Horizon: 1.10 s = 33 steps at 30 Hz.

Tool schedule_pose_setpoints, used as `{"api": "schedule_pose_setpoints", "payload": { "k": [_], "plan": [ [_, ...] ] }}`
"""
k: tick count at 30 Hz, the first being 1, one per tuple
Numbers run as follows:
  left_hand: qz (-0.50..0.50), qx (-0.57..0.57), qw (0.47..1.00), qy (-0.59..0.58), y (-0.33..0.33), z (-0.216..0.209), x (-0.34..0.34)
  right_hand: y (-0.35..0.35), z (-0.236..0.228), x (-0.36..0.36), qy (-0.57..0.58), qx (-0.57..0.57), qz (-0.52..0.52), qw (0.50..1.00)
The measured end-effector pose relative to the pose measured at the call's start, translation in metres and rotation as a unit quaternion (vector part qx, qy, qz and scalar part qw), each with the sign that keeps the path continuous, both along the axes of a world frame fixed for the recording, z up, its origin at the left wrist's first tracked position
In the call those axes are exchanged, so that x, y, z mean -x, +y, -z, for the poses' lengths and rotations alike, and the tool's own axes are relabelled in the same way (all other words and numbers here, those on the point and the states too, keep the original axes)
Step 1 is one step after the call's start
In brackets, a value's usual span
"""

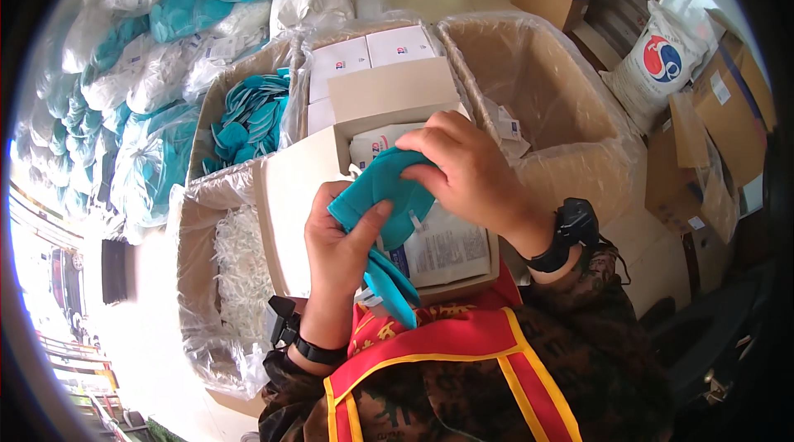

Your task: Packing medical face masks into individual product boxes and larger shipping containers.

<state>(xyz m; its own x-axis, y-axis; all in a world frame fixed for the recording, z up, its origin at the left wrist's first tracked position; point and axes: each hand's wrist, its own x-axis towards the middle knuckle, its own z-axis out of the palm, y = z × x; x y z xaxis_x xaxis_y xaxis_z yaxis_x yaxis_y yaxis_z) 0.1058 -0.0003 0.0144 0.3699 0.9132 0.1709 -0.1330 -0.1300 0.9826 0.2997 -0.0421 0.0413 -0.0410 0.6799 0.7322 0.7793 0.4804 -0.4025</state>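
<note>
Your two hands share one teal mask, held up over the open box [294,206] in front of you. The mask [382,188] lies between them, slanting from your left hand [337,231] up to your right hand [467,165]. Your left fingers are closed on its lower left part, the thumb pressed flat across the near face and the rest mostly hidden behind. Your right fingers pinch its upper right edge, the index bent over the top and the thumb against the near face.

More teal pieces [393,289] hang just below your left hand, near your red apron [430,341]; whether your left fingers hold these too, you cannot tell from here. Beneath the mask, inside the box, lies a white packet [453,248].

To the left, one lined bin holds a heap of teal masks [248,121], and a nearer one holds white strips [240,252]. White cartons [341,62] stand beyond the box, and a few packets [506,129] lie in the bin to the right.
</note>
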Motion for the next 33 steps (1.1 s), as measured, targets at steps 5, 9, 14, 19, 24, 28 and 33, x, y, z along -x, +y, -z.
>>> {"api": "schedule_pose_setpoints", "payload": {
  "k": [5, 9, 14, 19, 24, 28, 33],
  "plan": [
    [0.016, 0.076, 0.991, -0.109, 0.009, 0.011, 0.015, -0.006, 0.005, -0.002, 0.013, 0.035, -0.036, 0.999],
    [0.062, 0.148, 0.976, -0.149, 0.024, 0.016, 0.036, -0.019, 0.005, -0.017, 0.045, 0.031, -0.007, 0.998],
    [-0.068, 0.039, 0.997, 0.003, 0.04, 0.011, 0.053, -0.067, 0.008, -0.054, 0.199, 0.149, -0.116, 0.962],
    [0.024, -0.014, 0.999, 0.036, 0.032, -0.011, 0.046, -0.065, -0.014, -0.034, 0.181, 0.152, -0.19, 0.953],
    [0.133, 0.018, 0.987, -0.091, 0.017, -0.014, 0.036, -0.029, -0.023, -0.006, 0.093, 0.093, -0.156, 0.979],
    [0.011, 0.116, 0.981, -0.156, 0.023, -0.015, 0.034, -0.026, -0.018, 0.005, 0.018, 0.049, -0.052, 0.997],
    [-0.102, 0.149, 0.963, -0.198, 0.037, -0.001, 0.028, -0.04, -0.02, 0.037, -0.026, 0.036, -0.082, 0.996]
  ]
}}
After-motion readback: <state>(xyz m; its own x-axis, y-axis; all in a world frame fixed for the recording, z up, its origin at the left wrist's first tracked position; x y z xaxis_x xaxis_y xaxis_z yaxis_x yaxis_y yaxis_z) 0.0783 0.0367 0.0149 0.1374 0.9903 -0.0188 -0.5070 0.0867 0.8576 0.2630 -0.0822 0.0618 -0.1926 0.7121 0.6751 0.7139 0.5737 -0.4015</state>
